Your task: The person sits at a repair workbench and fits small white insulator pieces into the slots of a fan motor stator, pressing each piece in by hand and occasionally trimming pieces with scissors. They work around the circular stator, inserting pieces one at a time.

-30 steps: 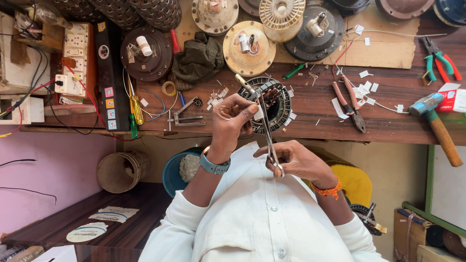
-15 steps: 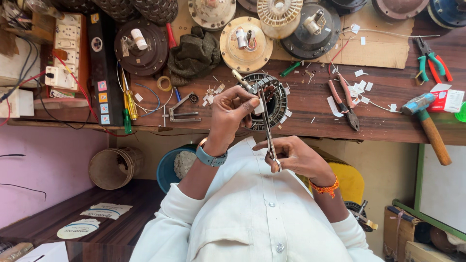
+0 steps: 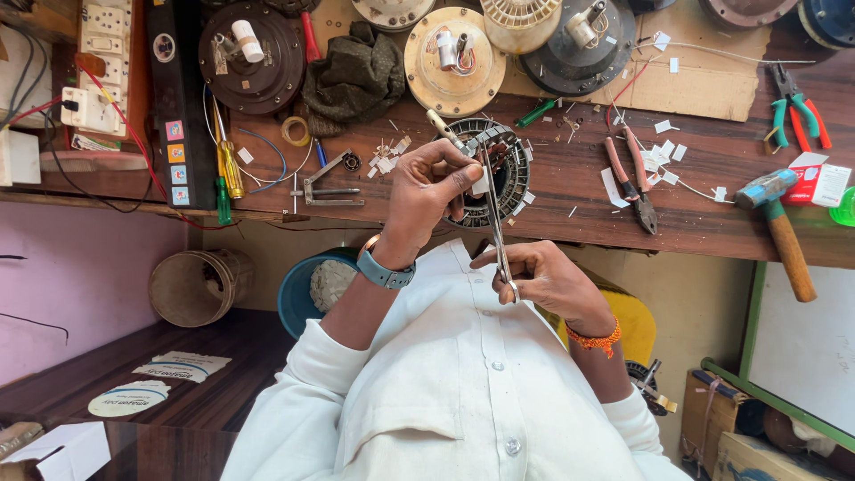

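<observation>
The left hand (image 3: 427,191) is pinching a small white strip (image 3: 481,184). The right hand (image 3: 545,278) is gripping thin scissors (image 3: 495,218), pointing up beside the left fingers.

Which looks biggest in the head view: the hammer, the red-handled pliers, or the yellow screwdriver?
Largest to smallest, as they look:
1. Hammer, wooden handle, at the bench's edge.
2. Red-handled pliers, lying on the bench.
3. Yellow screwdriver.
Hammer and pliers look close in length, so that order is unsure.
</observation>
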Demonstrator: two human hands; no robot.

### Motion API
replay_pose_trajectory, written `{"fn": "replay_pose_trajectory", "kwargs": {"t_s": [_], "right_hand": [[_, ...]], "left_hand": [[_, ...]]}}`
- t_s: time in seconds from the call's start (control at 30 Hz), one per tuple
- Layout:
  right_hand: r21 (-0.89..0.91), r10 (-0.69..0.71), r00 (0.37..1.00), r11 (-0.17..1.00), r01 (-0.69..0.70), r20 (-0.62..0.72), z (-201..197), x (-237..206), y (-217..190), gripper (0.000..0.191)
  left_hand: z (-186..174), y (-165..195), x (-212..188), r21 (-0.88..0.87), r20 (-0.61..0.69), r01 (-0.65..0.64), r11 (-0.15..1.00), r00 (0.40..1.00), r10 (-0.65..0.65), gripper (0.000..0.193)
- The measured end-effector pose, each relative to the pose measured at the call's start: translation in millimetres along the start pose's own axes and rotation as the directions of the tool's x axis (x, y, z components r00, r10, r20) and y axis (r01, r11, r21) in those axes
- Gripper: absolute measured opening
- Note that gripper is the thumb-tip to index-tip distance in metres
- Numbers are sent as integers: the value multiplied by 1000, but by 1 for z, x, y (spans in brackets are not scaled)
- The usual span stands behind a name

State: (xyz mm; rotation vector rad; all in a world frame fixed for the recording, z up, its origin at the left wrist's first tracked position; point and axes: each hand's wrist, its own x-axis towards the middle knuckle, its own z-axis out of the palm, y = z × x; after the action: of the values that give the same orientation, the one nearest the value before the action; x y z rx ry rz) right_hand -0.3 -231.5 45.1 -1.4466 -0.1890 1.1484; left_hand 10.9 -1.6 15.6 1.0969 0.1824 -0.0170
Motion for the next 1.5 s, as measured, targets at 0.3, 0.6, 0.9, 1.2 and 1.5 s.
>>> {"fn": "replay_pose_trajectory", "kwargs": {"t_s": [0.3,0.6,0.9,1.2,1.5], "right_hand": [[-29,29,1000,999,-29,-12,-1,-1,1,37],[-61,26,999,998,-28,-43,1,-5,0,33],[-137,32,998,990,-40,-61,-10,-8,19,22],[188,-221,847,919,347,-483,-50,-6,47,50],[-356,-100,521,836,-418,-848,-72,22,70,44]], "left_hand": [[-4,-5,1,-27,25,-17,1000,1000,18,6],[-5,-9,2,-20,12,11,1000,1000,-11,6],[-9,-7,1,-47,30,11,999,999,-10,7],[-5,-16,-8,-204,-160,-73,976,986,40,19],[-8,-28,-38,-495,-94,49,867,989,-110,21]]}}
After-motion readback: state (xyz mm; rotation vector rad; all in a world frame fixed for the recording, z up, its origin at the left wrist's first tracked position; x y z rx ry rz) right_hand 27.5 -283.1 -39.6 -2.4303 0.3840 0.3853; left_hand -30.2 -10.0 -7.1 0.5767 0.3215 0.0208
